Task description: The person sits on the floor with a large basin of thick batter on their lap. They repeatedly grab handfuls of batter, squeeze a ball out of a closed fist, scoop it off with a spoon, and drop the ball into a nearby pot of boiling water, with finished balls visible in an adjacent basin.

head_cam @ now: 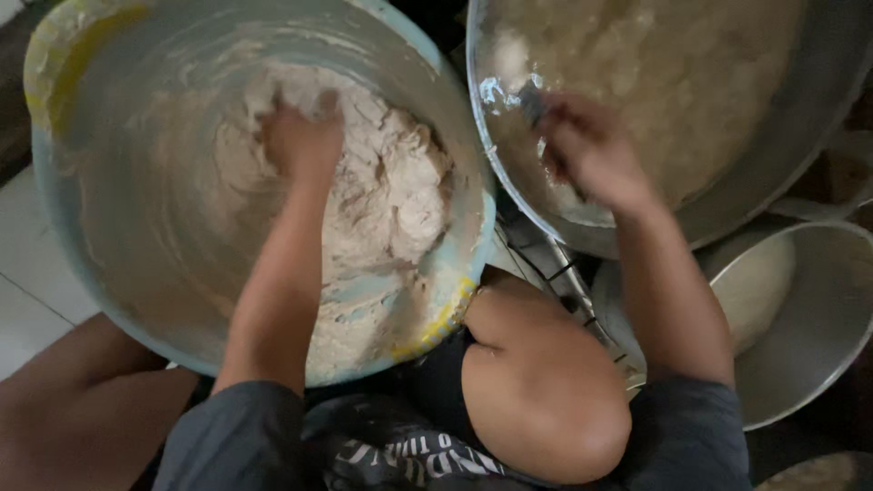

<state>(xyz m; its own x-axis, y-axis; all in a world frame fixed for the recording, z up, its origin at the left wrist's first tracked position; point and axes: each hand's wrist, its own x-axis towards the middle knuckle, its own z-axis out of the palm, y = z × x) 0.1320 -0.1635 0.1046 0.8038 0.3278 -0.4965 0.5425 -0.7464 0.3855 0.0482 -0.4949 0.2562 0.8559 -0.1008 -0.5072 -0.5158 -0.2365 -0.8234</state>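
Pale, shaggy dough (pixel 382 200) sits heaped in a round blue plastic basin (pixel 64 227) smeared with flour; the left hand (pixel 303 141) presses into it, fingers curled. The right hand (pixel 591 150), blurred, seems closed on a small dark utensil (pixel 532 102) inside a wide metal pan (pixel 773 173) of wet mixture.

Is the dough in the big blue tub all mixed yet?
Mostly: the dough in the blue tub already forms one shaggy lump, though smears still coat the wall. Right now the left hand presses into it, while the right hand grips a small tool in the metal pan. It still looks rough, not smooth.
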